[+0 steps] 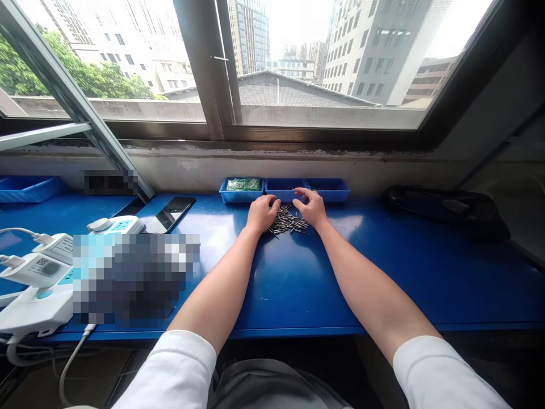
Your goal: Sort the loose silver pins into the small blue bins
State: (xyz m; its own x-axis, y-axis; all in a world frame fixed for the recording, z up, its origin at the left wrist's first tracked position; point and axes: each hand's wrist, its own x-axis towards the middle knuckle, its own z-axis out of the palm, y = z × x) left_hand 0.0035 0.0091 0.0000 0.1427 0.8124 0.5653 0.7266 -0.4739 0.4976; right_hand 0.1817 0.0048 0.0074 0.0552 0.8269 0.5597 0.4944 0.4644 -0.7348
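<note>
A loose pile of thin, dark metal pin-like pieces [288,221] lies on the blue tabletop between my two hands; their exact kind is too small to tell. At the pile's left edge is my left hand [261,214], its thumb and forefinger curled close together, whatever they hold hidden. My right hand [312,209] hovers at the pile's far right, thumb and forefinger apart, fingertips by the front of the middle blue bin [286,193]. Beside it, the left blue bin [241,196] contains green-and-clear packets [243,184]. Some dark small pieces show in the right blue bin [336,195].
A phone [172,215] and a white power strip [38,309] with plugs and cables lie left on the blue table [298,295]. A dark object [443,210] rests at the right. Another blue tray [34,193] stands far left. Behind is a window frame [213,85].
</note>
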